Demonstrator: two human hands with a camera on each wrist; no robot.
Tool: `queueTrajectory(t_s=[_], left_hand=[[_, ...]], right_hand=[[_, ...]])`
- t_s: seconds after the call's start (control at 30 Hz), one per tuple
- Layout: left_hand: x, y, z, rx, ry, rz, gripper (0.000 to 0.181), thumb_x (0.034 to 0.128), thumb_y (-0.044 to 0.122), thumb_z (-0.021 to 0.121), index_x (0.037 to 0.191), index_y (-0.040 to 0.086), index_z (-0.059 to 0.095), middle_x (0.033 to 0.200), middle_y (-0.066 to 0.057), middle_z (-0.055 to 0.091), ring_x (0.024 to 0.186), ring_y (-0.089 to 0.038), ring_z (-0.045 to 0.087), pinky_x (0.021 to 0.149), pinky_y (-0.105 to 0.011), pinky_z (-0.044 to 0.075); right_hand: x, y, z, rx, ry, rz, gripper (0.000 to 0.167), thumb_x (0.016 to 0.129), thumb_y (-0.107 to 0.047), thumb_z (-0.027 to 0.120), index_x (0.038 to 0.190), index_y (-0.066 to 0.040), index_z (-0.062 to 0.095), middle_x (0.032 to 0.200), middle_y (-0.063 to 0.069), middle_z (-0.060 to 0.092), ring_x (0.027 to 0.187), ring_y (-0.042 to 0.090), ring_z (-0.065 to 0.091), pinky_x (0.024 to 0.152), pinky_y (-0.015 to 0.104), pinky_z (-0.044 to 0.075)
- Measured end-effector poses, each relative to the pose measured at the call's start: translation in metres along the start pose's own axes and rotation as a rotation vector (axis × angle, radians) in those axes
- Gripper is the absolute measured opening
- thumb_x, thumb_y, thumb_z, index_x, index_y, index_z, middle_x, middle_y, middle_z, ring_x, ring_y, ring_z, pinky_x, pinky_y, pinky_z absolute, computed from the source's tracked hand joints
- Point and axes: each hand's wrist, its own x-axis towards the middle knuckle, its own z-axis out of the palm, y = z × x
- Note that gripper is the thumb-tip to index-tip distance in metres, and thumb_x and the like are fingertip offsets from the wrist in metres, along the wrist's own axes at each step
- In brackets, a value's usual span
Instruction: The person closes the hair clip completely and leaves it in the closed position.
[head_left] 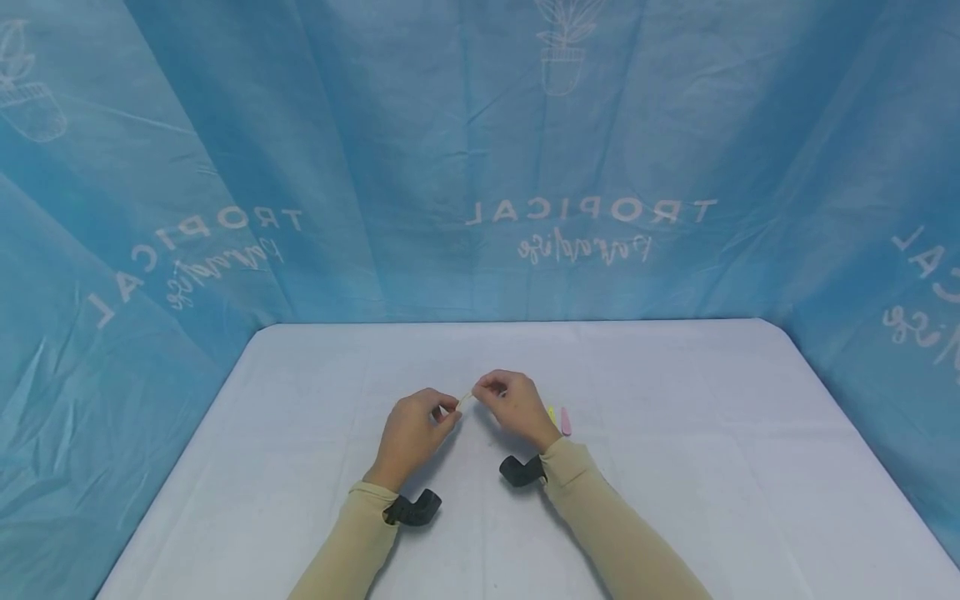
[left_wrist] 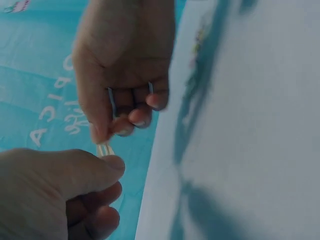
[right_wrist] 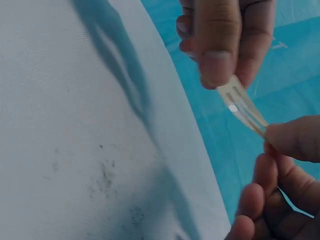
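A cream-coloured snap hair clip (right_wrist: 243, 109) is stretched between both hands above the white table, one end in each. My left hand (head_left: 414, 432) pinches one end between thumb and fingers. The other end sits in the pinch of my right hand (head_left: 517, 408). Fingertips cover both ends of the clip; its slotted middle shows in the right wrist view. In the left wrist view only a short piece of the clip (left_wrist: 104, 150) shows between the fingertips.
A pink hair clip (head_left: 566, 422) lies on the white tablecloth (head_left: 675, 467) just right of my right wrist. Beside it is a yellow piece (head_left: 552, 413), partly hidden by that hand. Blue printed curtains (head_left: 420, 167) hang behind and at both sides of the table.
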Motion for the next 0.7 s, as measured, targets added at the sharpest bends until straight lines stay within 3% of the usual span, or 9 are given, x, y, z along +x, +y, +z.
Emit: queueTrajectory(t_s=[0.23, 0.7], left_hand=[[-0.0007, 0.0035, 0.0014, 0.09, -0.056, 0.038, 0.016, 0.0836, 0.021, 0.083, 0.095, 0.013, 0.077, 0.088, 0.003, 0.071, 0.073, -0.01, 0.063, 0.066, -0.028, 0.052], [-0.003, 0.0096, 0.0074, 0.092, -0.015, 0.068, 0.019, 0.0822, 0.025, 0.084, 0.093, 0.012, 0.076, 0.086, 0.003, 0.071, 0.073, -0.01, 0.063, 0.065, -0.028, 0.052]], right_hand=[[-0.0004, 0.0001, -0.0035, 0.006, -0.029, -0.043, 0.009, 0.096, -0.017, 0.068, 0.094, -0.01, 0.073, 0.086, -0.001, 0.072, 0.08, 0.014, 0.066, 0.063, 0.03, 0.051], [-0.0014, -0.0026, -0.0065, 0.001, -0.016, 0.011, 0.006, 0.093, -0.015, 0.072, 0.095, -0.009, 0.073, 0.082, -0.001, 0.071, 0.07, 0.011, 0.062, 0.057, 0.03, 0.049]])
